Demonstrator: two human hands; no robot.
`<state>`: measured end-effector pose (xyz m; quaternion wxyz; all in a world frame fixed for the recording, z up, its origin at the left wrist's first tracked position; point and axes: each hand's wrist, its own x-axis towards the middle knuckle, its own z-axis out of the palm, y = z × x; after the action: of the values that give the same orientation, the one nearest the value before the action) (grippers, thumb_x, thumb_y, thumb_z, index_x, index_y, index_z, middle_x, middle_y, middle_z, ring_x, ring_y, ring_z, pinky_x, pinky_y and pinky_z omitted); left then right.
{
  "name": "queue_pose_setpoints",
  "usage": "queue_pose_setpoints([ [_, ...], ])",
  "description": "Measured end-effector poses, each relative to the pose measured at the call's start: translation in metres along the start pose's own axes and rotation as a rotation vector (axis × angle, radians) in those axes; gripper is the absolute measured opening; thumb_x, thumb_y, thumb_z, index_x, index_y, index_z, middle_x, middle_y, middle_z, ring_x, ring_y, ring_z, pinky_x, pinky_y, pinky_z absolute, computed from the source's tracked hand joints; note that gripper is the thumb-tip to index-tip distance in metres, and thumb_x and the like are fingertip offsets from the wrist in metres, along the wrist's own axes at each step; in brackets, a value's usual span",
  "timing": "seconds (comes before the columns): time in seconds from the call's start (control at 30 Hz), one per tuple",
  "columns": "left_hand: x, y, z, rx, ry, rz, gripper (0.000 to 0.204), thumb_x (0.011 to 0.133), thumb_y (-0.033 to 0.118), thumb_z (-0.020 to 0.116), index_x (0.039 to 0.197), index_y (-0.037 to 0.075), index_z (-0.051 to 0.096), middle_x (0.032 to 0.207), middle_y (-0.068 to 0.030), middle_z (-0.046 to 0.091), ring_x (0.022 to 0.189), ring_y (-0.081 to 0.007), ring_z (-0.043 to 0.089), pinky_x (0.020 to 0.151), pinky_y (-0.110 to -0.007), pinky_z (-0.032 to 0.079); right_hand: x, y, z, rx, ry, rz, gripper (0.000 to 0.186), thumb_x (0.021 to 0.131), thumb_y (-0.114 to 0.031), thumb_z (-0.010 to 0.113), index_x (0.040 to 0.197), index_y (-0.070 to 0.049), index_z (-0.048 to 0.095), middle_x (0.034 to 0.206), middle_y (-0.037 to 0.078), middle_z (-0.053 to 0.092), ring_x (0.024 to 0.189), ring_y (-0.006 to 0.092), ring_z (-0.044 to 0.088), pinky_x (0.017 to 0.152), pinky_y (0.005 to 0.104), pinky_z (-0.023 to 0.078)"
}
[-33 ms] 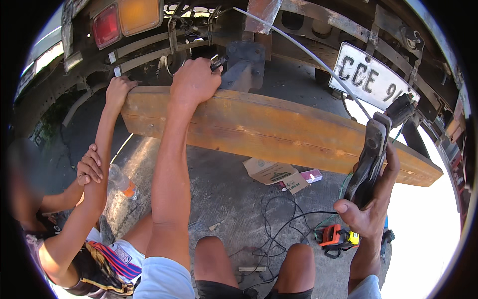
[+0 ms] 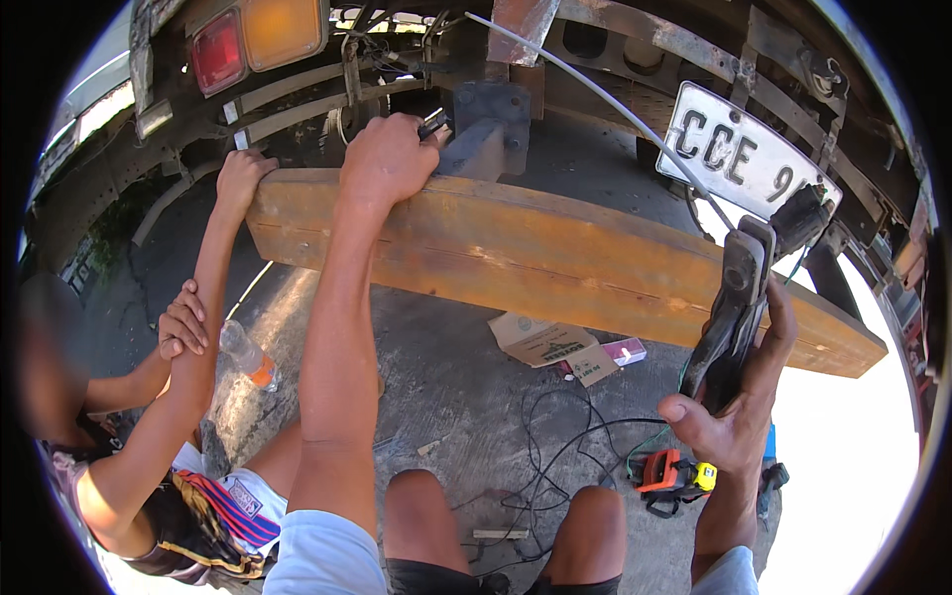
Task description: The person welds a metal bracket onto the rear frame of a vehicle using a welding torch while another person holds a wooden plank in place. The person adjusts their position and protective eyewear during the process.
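Note:
A welding electrode holder [image 2: 732, 312] with dark, worn jaws is in my right hand [image 2: 739, 421], which is closed round it. From its jaws a long thin grey welding rod [image 2: 615, 109] slants up and to the left. My left hand [image 2: 389, 159] is a closed fist on the top edge of a rusty steel beam [image 2: 526, 248]. Out of that fist's far right side pokes a small black-and-silver thing [image 2: 434, 123], mostly hidden by the fingers. Behind the beam, a dark steel bracket [image 2: 491, 124] joins the vehicle's underside.
On the left a co-worker's hand [image 2: 244, 177] rests on the beam's end. A plastic bottle [image 2: 246, 355], flattened cardboard [image 2: 550, 345], loose black cable [image 2: 540, 446] and an orange-and-yellow tool [image 2: 674, 478] lie on the concrete. Behind are a number plate [image 2: 746, 149] and tail lights [image 2: 218, 52].

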<state>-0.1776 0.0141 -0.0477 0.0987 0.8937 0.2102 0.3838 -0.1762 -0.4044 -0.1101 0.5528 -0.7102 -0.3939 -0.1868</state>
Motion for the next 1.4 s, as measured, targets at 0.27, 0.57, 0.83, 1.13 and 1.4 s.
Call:
queue_pose_setpoints([
  [0.27,0.018,-0.015,0.01,0.06,-0.052,-0.047,0.052,0.098,0.049,0.065,0.096,-0.001,0.079,0.089,-0.0273,0.075,0.09,-0.0466,0.073,0.084,-0.051,0.054,0.033,0.01,-0.028,-0.037,0.021,-0.19,0.121,0.071,-0.057,0.095,0.165,-0.01,0.035,0.102,0.006,0.061,0.073,0.009,0.057,0.061,0.0226,0.043],
  [0.57,0.008,-0.026,0.025,0.104,0.062,-0.018,0.054,0.101,0.05,0.063,0.106,-0.001,0.079,0.098,-0.029,0.077,0.099,-0.0488,0.073,0.093,-0.052,0.055,0.032,0.011,-0.044,-0.094,-0.031,-0.195,0.112,0.074,-0.057,0.095,0.157,-0.003,0.045,0.094,0.006,0.066,0.066,0.0064,0.057,0.06,0.0207,0.044],
  [0.83,-0.032,0.04,0.011,-0.086,0.181,-0.105,0.046,0.101,0.042,0.067,0.105,-0.002,0.078,0.091,-0.0257,0.076,0.091,-0.0449,0.074,0.084,-0.049,0.055,0.048,0.006,-0.07,-0.118,-0.053,-0.387,0.1,0.077,-0.044,0.097,0.153,0.003,0.052,0.109,0.015,0.073,0.082,0.016,0.068,0.069,0.0275,0.055],
  [1.13,-0.051,0.146,0.072,-0.494,0.631,-0.287,0.039,0.106,0.036,0.064,0.094,0.0,0.075,0.069,-0.01,0.071,0.067,-0.0202,0.068,0.07,-0.038,0.052,0.057,0.023,-0.046,-0.237,-0.146,-0.441,0.095,0.082,-0.03,0.092,0.159,0.002,0.045,0.131,0.026,0.069,0.114,0.0374,0.074,0.095,0.044,0.06],
  [1.4,-0.066,0.128,0.08,-0.545,0.719,0.177,0.048,0.109,0.042,0.06,0.094,-0.001,0.075,0.069,-0.0096,0.071,0.069,-0.0192,0.068,0.071,-0.036,0.052,0.058,0.04,-0.022,-0.229,-0.212,-0.359,0.094,0.083,-0.028,0.091,0.159,0.003,0.045,0.136,0.028,0.067,0.121,0.0397,0.072,0.101,0.0463,0.058],
])
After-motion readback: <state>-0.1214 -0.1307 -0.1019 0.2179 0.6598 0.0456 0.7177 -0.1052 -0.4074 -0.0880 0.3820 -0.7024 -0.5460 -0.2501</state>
